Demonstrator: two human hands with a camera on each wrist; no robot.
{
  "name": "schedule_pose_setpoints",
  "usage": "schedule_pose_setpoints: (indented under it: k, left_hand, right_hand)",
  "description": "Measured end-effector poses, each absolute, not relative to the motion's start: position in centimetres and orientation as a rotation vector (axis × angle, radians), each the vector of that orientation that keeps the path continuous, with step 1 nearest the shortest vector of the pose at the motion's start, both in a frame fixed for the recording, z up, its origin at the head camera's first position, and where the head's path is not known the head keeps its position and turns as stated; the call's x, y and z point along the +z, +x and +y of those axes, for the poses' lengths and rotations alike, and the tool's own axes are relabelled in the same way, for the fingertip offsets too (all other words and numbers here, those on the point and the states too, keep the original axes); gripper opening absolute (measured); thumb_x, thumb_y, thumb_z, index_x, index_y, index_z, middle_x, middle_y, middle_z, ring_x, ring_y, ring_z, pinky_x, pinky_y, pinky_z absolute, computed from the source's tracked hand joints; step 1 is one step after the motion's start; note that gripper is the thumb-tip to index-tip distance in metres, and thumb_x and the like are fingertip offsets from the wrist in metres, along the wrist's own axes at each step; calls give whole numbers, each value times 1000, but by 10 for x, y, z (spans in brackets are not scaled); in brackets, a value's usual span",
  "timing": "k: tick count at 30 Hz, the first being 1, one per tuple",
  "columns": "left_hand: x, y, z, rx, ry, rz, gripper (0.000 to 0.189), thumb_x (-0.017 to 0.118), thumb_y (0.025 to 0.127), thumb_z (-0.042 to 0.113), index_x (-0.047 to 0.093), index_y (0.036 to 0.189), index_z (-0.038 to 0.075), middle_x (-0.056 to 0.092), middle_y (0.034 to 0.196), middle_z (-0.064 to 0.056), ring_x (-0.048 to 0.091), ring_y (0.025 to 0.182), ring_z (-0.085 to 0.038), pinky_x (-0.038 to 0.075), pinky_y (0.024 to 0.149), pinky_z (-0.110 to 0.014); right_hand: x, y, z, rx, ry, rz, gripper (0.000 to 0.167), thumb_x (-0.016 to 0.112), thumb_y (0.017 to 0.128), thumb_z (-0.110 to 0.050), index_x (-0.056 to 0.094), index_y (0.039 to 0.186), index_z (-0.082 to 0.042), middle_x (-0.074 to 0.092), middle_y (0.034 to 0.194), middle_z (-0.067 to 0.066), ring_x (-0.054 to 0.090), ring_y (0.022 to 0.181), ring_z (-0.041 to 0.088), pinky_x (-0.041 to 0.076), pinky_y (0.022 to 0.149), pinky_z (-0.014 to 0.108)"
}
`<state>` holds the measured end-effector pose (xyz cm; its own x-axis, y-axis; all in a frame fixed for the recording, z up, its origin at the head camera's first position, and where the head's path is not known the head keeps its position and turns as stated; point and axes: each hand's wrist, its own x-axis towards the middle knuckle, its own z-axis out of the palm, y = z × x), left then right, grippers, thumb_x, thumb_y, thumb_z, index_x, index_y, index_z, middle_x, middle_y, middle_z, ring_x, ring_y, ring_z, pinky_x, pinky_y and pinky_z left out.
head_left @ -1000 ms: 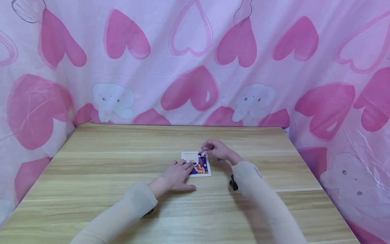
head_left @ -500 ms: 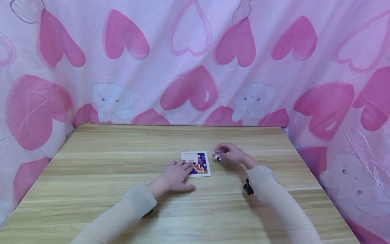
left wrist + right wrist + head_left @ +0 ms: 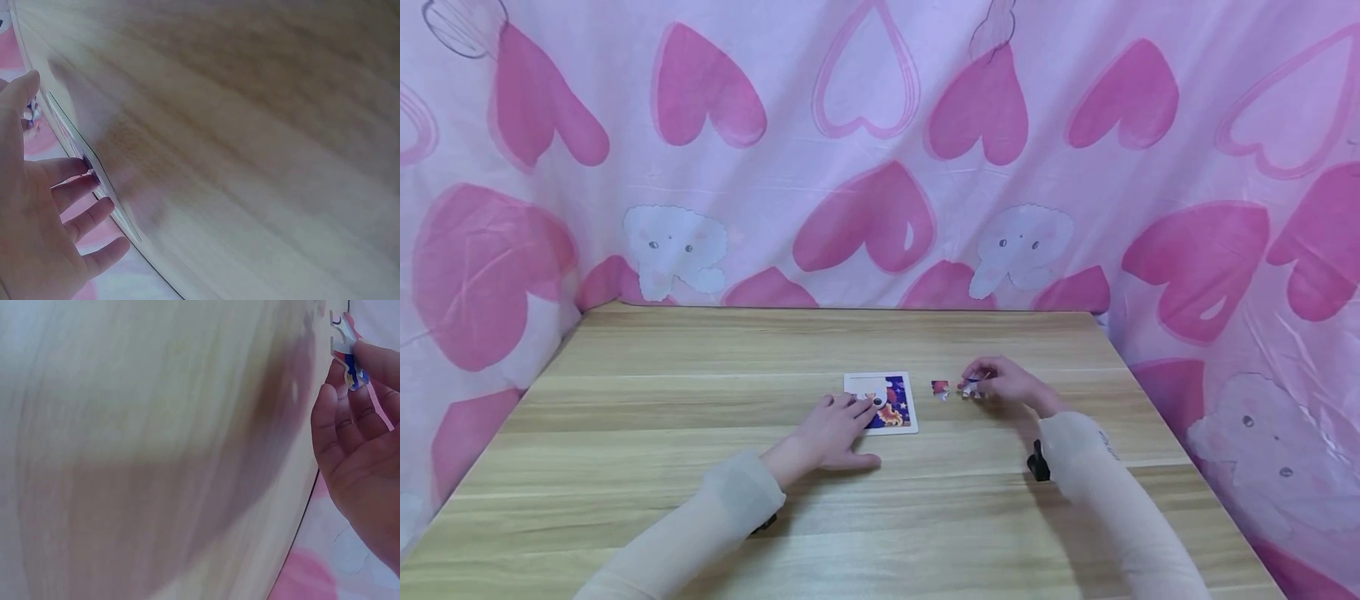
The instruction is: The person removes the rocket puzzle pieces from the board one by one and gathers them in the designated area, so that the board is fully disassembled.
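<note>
A small jigsaw puzzle in a white frame (image 3: 912, 410) lies mid-table, its picture dark blue, orange and white, with a pale bare area at the upper left. Spread fingers of my left hand (image 3: 827, 433) rest on its left part and hide some of it. To the right of the frame, my right hand (image 3: 1006, 385) pinches a puzzle piece (image 3: 342, 345) between thumb and fingers, close over the table. Another puzzle piece (image 3: 940, 389), dark blue and red, lies on the table between the frame and this hand.
The wood-grain table (image 3: 700, 358) reaches back to a pink curtain (image 3: 745, 217) printed with hearts, which also hangs along both sides. Black wrist mounts show below both sleeves, the right one (image 3: 1038, 462) more plainly.
My right hand has moved right, away from the frame's upper right corner, with a puzzle piece in its fingers. The loose piece on the table has come into view. My left hand stays put.
</note>
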<state>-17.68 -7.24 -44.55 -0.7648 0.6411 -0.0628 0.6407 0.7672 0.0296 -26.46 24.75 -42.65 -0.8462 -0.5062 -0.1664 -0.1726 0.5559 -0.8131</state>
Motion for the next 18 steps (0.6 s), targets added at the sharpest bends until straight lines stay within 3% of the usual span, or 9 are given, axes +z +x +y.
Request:
schedule_pose_setpoints:
  k: [7, 18]
  left_hand:
    - [-446, -177, -73, -3, 1030, 2871, 85, 36, 74, 72, 37, 135, 13, 32, 138, -5, 29, 123, -29, 24, 96, -49]
    - [-446, -177, -72, -11, 1022, 2875, 85, 36, 74, 73, 37, 135, 13, 32, 138, -5, 29, 123, -28, 25, 95, -49]
  right_hand:
    - [-434, -267, 254, -1229, -466, 2366, 19, 50, 84, 5, 56, 103, 6, 58, 94, 16, 44, 69, 21, 41, 57, 29]
    - [-441, -270, 249, -1115, -458, 2489, 15, 52, 85, 2, 60, 97, -1, 58, 88, 9, 46, 68, 22, 42, 56, 30]
